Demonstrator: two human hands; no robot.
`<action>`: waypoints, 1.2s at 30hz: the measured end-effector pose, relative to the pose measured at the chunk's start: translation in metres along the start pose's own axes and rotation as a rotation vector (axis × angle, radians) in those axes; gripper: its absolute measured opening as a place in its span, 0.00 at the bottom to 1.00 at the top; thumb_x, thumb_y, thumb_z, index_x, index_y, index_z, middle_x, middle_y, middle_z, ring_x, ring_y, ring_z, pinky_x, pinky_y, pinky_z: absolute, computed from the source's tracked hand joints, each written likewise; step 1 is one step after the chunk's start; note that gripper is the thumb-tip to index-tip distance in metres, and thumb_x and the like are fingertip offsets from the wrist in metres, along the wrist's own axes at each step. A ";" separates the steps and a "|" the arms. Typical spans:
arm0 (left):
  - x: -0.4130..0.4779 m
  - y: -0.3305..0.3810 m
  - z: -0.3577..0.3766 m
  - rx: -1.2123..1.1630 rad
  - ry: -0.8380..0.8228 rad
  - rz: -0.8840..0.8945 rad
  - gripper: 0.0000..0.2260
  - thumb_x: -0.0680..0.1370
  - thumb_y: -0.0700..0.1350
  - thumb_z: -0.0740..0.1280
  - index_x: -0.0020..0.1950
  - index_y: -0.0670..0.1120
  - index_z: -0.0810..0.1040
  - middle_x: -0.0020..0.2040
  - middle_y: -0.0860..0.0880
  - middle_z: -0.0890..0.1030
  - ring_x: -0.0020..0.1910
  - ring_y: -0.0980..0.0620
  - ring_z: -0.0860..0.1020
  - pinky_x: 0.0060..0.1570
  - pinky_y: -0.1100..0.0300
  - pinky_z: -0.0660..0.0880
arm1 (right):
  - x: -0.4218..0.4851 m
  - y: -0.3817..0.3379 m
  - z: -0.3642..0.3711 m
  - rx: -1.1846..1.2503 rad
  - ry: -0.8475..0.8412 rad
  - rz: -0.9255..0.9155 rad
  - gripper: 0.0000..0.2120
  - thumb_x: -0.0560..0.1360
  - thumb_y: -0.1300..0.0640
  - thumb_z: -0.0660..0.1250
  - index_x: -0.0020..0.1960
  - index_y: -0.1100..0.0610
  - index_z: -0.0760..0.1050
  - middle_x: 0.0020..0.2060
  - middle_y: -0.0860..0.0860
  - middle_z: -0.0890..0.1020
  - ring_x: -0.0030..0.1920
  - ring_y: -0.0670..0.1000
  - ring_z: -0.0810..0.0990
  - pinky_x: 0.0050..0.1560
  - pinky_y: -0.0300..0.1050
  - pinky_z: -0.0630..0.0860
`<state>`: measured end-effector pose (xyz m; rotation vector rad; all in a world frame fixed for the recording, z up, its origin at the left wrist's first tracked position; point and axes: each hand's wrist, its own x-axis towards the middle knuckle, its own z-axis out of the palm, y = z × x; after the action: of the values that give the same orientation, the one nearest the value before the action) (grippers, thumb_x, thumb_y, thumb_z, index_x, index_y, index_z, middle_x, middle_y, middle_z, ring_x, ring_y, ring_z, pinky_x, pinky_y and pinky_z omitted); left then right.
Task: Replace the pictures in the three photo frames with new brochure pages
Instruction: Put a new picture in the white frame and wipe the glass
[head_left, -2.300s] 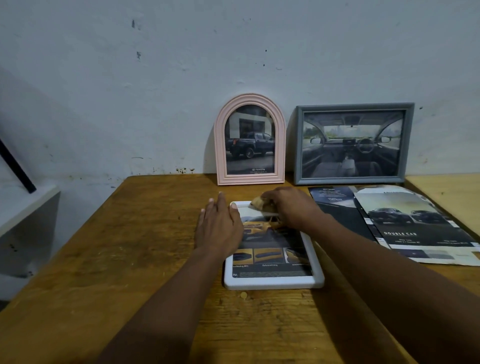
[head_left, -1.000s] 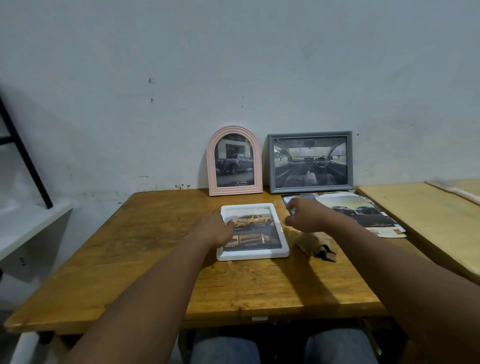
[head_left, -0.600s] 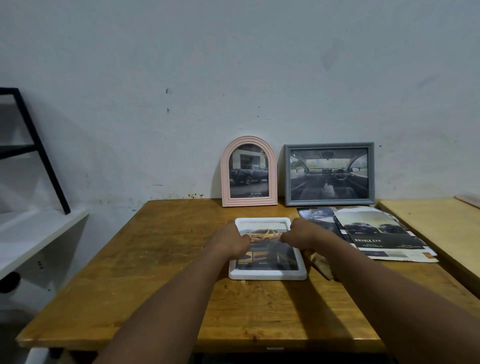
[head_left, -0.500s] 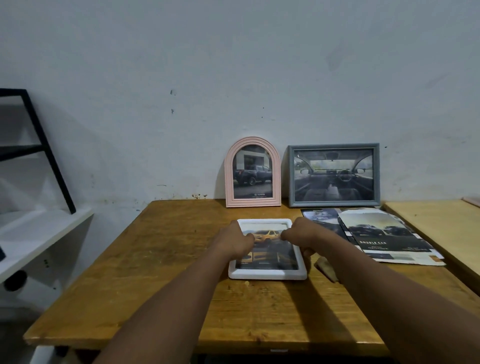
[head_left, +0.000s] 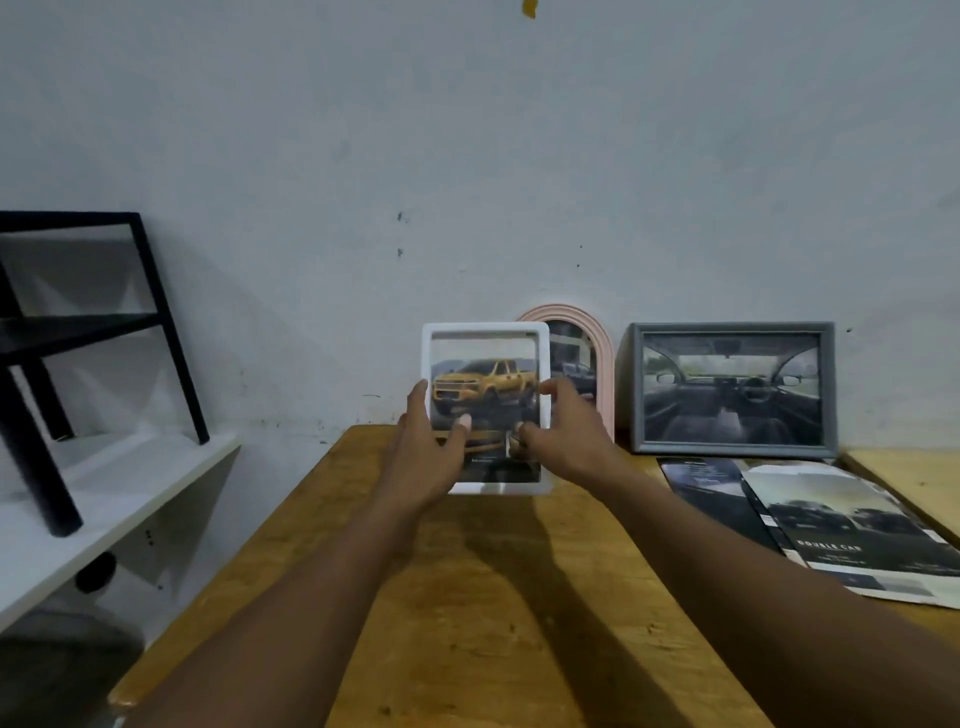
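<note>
While the left hand (head_left: 426, 457) and right hand (head_left: 563, 441) pinch the white frame (head_left: 485, 332) upright above the worktop (head_left: 519, 597), a loosened grip risks dropping it against the pink frame (head_left: 602, 358).

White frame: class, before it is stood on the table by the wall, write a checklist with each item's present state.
1. Grip of left hand and right hand on white frame: ok.
2. Truck picture faces front, right way up: ok.
3. Backing fastened: cannot tell, back hidden.
4. Pink frame, grey frame standing at wall: ok.
5. Spot left of pink frame free: cannot tell, partly hidden.
</note>
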<state>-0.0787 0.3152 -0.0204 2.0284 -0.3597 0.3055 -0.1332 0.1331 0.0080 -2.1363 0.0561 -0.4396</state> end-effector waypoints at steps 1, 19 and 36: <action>0.005 -0.007 -0.004 0.016 0.011 0.014 0.32 0.83 0.55 0.64 0.82 0.58 0.50 0.80 0.47 0.64 0.74 0.42 0.69 0.68 0.45 0.73 | 0.005 -0.001 0.009 -0.010 0.012 -0.025 0.28 0.75 0.56 0.71 0.70 0.48 0.62 0.61 0.55 0.74 0.54 0.53 0.78 0.43 0.40 0.78; 0.129 -0.115 -0.012 0.089 0.087 -0.012 0.40 0.73 0.79 0.49 0.81 0.61 0.54 0.79 0.51 0.65 0.75 0.47 0.68 0.70 0.39 0.71 | 0.133 0.016 0.106 -0.017 -0.103 -0.121 0.27 0.77 0.56 0.70 0.71 0.46 0.61 0.63 0.52 0.73 0.54 0.47 0.75 0.38 0.30 0.70; 0.166 -0.128 0.016 0.081 -0.022 -0.101 0.31 0.80 0.69 0.52 0.82 0.65 0.46 0.84 0.51 0.52 0.82 0.45 0.54 0.76 0.43 0.59 | 0.172 0.048 0.119 -0.035 -0.155 0.009 0.28 0.77 0.56 0.69 0.71 0.48 0.61 0.63 0.53 0.73 0.51 0.50 0.79 0.39 0.38 0.74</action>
<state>0.1242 0.3374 -0.0719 2.1226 -0.2606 0.2385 0.0727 0.1644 -0.0420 -2.1964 -0.0145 -0.2683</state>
